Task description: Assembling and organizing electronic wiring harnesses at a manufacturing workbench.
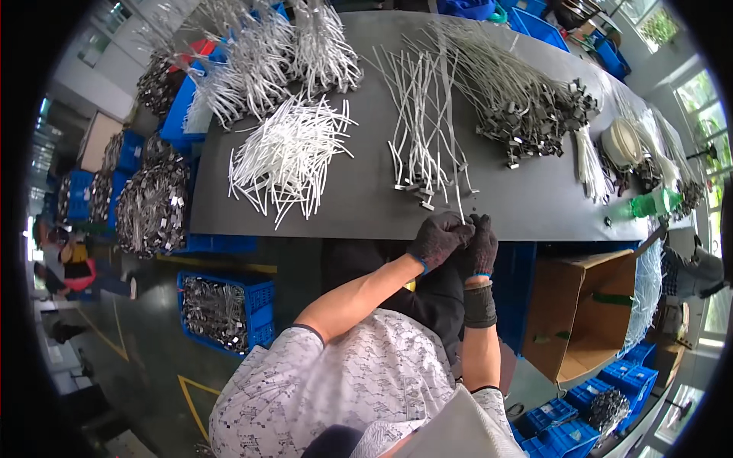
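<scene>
My left hand [441,240], in a dark knitted glove, pinches the lower end of a thin white cable [460,208] at the table's front edge. My right hand [481,246], gloved the same way, is closed beside it with the fingertips almost touching the left ones. Whatever lies between the right fingers is too small to make out. Just beyond my hands, a loose row of white cables [418,153] with small grey connectors at their near ends is spread on the dark table [366,217]. To the left lies a heap of short white tubes [290,156].
Bundles of clear-wrapped cables [259,65] stand at the back left. A pile of dark-ended cables [534,114] lies to the right, near a cream tape roll [622,143] and a green bottle [655,204]. Below are an open cardboard box [584,313] and a blue crate [259,305] of parts.
</scene>
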The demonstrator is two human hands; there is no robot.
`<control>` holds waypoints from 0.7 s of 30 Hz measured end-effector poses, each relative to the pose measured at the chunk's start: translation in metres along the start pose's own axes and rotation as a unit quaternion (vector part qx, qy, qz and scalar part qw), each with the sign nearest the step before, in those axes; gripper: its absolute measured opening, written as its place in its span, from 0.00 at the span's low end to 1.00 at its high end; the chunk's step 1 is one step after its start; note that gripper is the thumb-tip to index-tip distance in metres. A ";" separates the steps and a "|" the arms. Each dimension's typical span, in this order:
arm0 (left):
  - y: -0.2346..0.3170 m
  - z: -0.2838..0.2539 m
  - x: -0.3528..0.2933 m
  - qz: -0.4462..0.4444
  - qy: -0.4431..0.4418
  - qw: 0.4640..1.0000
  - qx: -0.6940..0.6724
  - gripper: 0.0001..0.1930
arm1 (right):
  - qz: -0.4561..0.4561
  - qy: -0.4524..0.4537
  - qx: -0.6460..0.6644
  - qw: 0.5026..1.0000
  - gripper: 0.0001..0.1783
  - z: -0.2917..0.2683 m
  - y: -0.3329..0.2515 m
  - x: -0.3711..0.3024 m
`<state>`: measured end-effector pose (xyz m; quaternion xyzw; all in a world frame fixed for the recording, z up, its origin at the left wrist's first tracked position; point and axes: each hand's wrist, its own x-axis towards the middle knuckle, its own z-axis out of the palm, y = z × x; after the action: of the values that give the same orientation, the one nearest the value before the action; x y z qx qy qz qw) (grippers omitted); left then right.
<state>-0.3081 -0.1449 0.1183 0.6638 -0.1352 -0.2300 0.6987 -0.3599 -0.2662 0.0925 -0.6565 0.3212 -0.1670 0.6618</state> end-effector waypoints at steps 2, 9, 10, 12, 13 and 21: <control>0.001 -0.004 0.006 0.093 0.033 0.989 0.109 0.11 | 0.005 -0.025 0.045 0.999 0.27 0.010 0.006 0.010; -0.002 -0.067 0.074 0.046 -0.034 0.976 0.210 0.12 | 0.047 -0.137 0.066 0.987 0.22 0.021 -0.016 0.046; -0.008 -0.081 0.079 0.071 -0.028 0.976 0.202 0.12 | 0.008 -0.080 0.015 0.997 0.20 0.022 -0.017 0.058; -0.019 -0.120 0.087 0.012 0.124 0.936 0.329 0.12 | -0.064 0.027 -0.126 0.990 0.22 0.009 -0.019 0.089; -0.025 -0.132 0.093 -0.011 0.118 0.935 0.333 0.12 | -0.187 0.111 -0.342 0.914 0.24 0.001 -0.019 0.110; -0.069 -0.149 0.144 -0.167 0.189 0.818 0.516 0.13 | -0.154 0.044 -0.538 0.828 0.23 -0.026 -0.010 0.206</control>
<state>-0.1201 -0.0888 0.0212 0.9701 0.0133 -0.1093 0.2164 -0.2226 -0.4196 0.0613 -0.9414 0.2836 -0.0961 0.1552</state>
